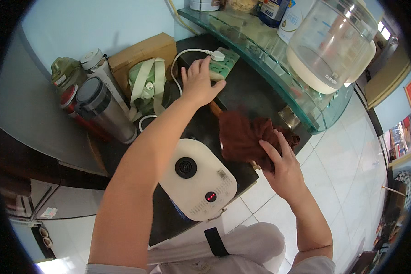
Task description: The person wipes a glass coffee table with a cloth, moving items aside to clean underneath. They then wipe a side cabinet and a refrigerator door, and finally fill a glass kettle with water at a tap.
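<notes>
My left hand (200, 82) reaches over the dark cabinet top with its fingers apart, beside a green power strip (225, 66) that has a white plug (218, 55) in it. Whether its fingertips touch the strip is hard to tell. My right hand (282, 164) holds a crumpled dark red cloth (238, 137) over the cabinet's right part. Between my forearms sits a white kettle base (198, 181) with a round black connector (186, 167) and a small lit red display (211, 196).
A glass shelf (260, 54) juts over the cabinet at the right, bearing a glass kettle (328, 51) and cans. At the left stand a grey tumbler (104, 109), other bottles, a green strapped bottle (147, 84) and a cardboard box (144, 51). A white cord curves behind my left hand.
</notes>
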{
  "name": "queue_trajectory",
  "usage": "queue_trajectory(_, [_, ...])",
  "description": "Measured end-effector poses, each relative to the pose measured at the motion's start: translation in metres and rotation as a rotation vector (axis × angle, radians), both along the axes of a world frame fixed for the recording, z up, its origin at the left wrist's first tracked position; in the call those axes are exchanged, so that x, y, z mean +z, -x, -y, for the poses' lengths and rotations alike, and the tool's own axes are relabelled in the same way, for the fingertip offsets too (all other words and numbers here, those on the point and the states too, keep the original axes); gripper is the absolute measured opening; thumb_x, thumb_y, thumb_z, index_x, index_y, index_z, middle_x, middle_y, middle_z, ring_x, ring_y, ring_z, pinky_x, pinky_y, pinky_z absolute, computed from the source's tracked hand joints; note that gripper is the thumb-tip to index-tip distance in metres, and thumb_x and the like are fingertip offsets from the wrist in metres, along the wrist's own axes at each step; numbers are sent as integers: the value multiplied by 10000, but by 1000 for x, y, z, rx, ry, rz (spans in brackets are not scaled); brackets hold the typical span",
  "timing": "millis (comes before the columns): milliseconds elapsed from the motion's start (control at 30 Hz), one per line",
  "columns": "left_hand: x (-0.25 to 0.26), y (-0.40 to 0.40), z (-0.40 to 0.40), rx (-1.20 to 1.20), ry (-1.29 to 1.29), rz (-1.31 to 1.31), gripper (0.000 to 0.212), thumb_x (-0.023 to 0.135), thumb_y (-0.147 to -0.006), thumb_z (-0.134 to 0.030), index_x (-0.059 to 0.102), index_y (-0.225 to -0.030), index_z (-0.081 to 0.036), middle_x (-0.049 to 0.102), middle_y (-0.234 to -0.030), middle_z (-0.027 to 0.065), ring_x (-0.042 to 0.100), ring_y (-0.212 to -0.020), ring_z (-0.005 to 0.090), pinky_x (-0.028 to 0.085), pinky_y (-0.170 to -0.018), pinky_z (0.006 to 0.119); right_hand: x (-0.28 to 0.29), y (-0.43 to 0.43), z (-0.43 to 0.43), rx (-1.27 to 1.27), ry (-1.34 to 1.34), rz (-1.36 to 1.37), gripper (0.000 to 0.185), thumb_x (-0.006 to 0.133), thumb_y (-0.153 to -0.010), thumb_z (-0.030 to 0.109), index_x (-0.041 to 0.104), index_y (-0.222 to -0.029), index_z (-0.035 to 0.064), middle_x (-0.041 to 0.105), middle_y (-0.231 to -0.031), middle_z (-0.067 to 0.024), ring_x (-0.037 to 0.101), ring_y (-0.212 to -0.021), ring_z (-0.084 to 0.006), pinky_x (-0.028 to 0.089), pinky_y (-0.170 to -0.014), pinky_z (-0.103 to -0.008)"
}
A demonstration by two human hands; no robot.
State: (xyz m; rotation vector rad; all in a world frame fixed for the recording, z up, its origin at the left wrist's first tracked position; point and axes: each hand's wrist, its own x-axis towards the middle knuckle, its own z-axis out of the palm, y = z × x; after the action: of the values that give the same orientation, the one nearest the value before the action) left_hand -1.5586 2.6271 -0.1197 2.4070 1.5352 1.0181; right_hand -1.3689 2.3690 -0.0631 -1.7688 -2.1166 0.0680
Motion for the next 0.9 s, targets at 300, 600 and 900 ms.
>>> queue_trajectory(300, [13,23,51,-101,90,175,718,646,-895,-283,268,-1465,-64,324,-1404,215,433,-1262,376,393,-1023,461,-2,-47,58,-18,-88,-10,611,770,-547,-38,628,-1108,160,526,-1307,-155,574,-1125,-371,543,-861,-416])
queue_trajectory(600, [37,17,102,-295,312,308,594,611,-911,-151,334,-1433,-87,302,-1392,145,468,-1242,257,487,-834,349,-35,-143,-3,-333,-302,-107,537,640,-733,39,558,-1262,83,438,-1384,-188,554,-1143,-383,481,-959,-421])
queue_trajectory(900, [42,29,137,-364,394,309,454,579,-931,-97,445,-1364,-79,377,-1328,116,521,-1181,228,467,-889,306,-42,-201,-63,-601,-43,-575,374,666,-795,132,633,-1163,69,670,-1073,-144,650,-984,-298,508,-832,-361])
